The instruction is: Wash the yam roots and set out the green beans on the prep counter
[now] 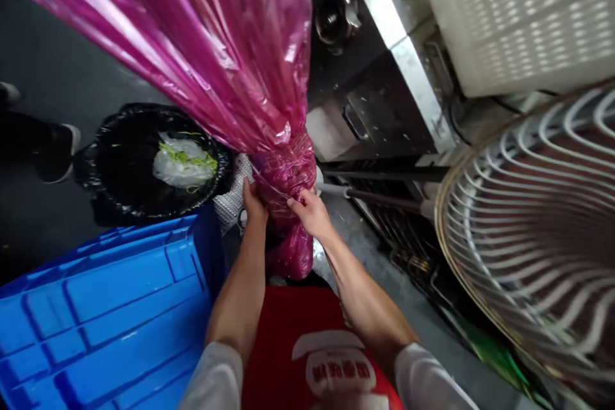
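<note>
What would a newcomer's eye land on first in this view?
Most likely the huge, shiny magenta plastic bag, fanning across the top middle and narrowing to a gathered part with the left hand and right hand at it. Next, the bright blue ribbed plastic crate at lower left, and the big round cage of pale curved wires at right.

I find one marking: a row of red Chinese characters [339, 371] on a white panel [339, 357], printed on the red apron [276, 339] at the near centre of the scene. From my viewpoint the row stands inverted. Blur prevents me from reading the individual characters with certainty. I can read no other text.
</note>
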Motion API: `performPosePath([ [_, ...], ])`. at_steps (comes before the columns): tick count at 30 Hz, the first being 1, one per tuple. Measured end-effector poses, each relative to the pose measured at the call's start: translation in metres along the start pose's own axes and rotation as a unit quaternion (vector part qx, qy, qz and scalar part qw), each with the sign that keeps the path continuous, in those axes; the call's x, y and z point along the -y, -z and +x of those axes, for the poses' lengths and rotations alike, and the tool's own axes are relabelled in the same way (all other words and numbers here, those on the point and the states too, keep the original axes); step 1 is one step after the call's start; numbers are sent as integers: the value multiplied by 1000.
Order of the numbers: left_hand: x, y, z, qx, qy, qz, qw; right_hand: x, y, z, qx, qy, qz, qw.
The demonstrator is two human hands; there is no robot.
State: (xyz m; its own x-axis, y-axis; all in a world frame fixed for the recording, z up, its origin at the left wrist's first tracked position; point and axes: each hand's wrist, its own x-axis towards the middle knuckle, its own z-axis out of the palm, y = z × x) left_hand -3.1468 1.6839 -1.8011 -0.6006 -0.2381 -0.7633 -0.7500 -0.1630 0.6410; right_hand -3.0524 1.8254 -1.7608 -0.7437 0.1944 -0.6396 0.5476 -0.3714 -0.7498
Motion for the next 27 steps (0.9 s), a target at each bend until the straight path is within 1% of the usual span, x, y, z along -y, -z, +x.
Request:
performPosePath([
  [2,21,11,-20,-25,22,1,999,-15,7,-33,-6,-31,-6,999],
  [4,43,24,-39,-30,45,3,999,-33,16,-66,-5,-56,-17,998],
  [6,63,37,-60,-40,82,16,996,-51,26,-100,10,-72,-29,997],
  [8,80,49,-84,-51,116,45,991,-67,40,-133,43,-83,-56,994],
  [10,94,57,-114,-51,124,76,988,-78,58,-163,90,-93,-105,986],
  [12,108,60,-148,-37,111,96,988,-87,80,-190,127,-94,-141,977],
  [15,137,66,-203,-18,112,129,985,-102,116,-228,143,-68,-129,979],
  [17,165,74,-235,-20,110,162,980,-117,139,-255,144,-54,-108,982],
  [19,199,85,-261,-29,107,208,972,-138,157,-282,156,-47,-102,981],
  [21,236,97,-281,-27,130,265,955,-163,172,-309,174,-49,-114,977],
  [24,293,115,-303,-10,196,335,922,-206,187,-346,173,-82,-128,973],
  [27,349,133,-314,1,231,365,902,-252,200,-377,154,-130,-127,971],
])
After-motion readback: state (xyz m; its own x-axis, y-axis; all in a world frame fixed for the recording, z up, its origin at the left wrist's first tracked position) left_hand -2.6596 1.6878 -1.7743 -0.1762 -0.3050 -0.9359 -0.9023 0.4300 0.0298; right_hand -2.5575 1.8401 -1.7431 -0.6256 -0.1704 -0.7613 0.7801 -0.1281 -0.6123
